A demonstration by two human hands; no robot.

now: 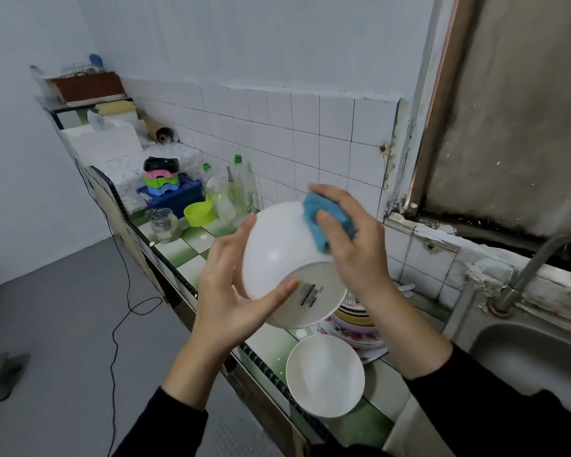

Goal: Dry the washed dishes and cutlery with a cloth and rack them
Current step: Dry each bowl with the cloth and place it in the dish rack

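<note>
**While the cloth rubs, one hand carries a slick bowl**

Because the left hand (231, 291) alone bears the round white glazed bowl (277, 252), thumb on its foot and fingers curled behind its wall, the grip matters. The bowl looks stiff, fairly heavy and breakable, and it is probably slippery from washing, so rim and foot seem the safest holds. The right hand (353, 245) pinches a folded blue cloth (323, 219) between thumb and fingers and presses it on the bowl's outer wall at one o'clock. The bowl hangs above the green-and-white tiled counter (178, 249), base toward the camera, its inside hidden. At five o'clock a second white bowl (325, 374) sits upright and empty, with a stack of patterned plates (356, 328) just beyond it. At ten o'clock a glass jar (164, 224) holds metal pieces too small to name, beside a lime-green plastic bowl (198, 212) that looks empty.
</note>
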